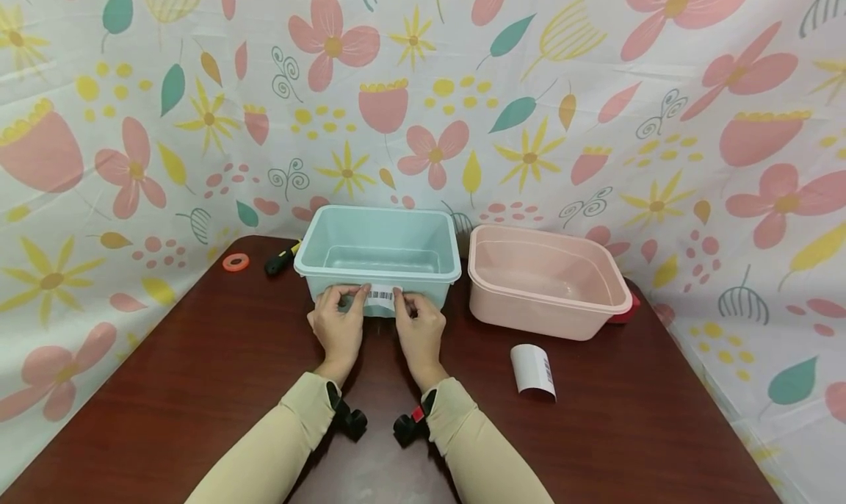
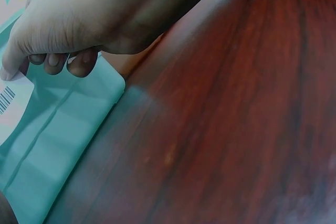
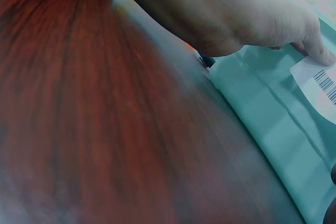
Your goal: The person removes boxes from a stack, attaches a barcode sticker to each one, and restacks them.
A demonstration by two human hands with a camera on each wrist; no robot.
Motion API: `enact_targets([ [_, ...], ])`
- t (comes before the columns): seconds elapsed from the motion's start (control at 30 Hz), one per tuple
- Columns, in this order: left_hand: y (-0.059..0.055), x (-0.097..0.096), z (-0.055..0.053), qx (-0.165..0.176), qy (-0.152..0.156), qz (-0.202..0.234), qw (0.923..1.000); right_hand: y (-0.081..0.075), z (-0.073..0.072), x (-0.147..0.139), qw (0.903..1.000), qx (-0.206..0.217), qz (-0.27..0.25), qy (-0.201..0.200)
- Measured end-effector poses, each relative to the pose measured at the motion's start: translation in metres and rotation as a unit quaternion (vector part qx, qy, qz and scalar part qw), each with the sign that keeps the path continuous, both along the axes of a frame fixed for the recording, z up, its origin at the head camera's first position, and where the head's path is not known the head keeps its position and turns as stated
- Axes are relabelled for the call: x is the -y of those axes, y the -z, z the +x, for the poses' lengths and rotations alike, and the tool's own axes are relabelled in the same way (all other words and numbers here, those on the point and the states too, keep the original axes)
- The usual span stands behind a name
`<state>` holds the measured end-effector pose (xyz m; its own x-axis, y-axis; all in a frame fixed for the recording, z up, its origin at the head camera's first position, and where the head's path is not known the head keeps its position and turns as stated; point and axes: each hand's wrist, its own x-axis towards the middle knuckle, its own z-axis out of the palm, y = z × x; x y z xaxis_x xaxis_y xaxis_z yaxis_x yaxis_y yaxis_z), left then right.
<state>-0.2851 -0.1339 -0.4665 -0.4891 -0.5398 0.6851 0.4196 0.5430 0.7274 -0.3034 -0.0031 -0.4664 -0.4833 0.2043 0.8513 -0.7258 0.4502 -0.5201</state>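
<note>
A light-blue plastic bin [image 1: 377,275] stands upright near the back of the table. Against its front wall is a white barcode label [image 1: 380,295], stretched between both hands. My left hand [image 1: 339,328] pinches the label's left end by thumb and finger, while my right hand [image 1: 421,331] grips the right end the same way. Both wrist views show the label [image 2: 13,106] curving away from the fingers, with its lower edge apart from the wall in places. How much of its back touches the bin is hidden.
To the right stands a pink plastic bin [image 1: 535,309], with a red object [image 1: 624,313] partly behind it. A second, curled barcode label [image 1: 531,368] lies in front of it. At the back left are an orange ring [image 1: 235,261] and a black-and-yellow handled tool [image 1: 280,260].
</note>
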Motion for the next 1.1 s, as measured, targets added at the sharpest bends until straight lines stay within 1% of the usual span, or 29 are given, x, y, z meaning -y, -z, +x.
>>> enact_targets([
  [0.33, 0.0007, 0.0, -0.0006, -0.006, -0.006, -0.006, 0.9999, 0.0003, -0.0006, 0.0012, 0.9997, 0.023, -0.004, 0.006],
  [0.67, 0.0002, 0.0001, -0.0005, 0.008, -0.007, -0.008, 0.9999, 0.0015, -0.0006, -0.0002, 0.999, 0.041, -0.017, 0.007],
  [0.87, 0.0005, 0.0, -0.0004, 0.017, -0.006, -0.009, 0.9998, 0.0032, -0.0014, -0.0006, 0.9991, 0.04, -0.016, 0.006],
  [1.1, -0.0006, -0.0001, 0.0003, 0.014, -0.011, -0.01, 0.9998, 0.0044, -0.0024, -0.0001, 0.999, 0.041, -0.016, 0.007],
])
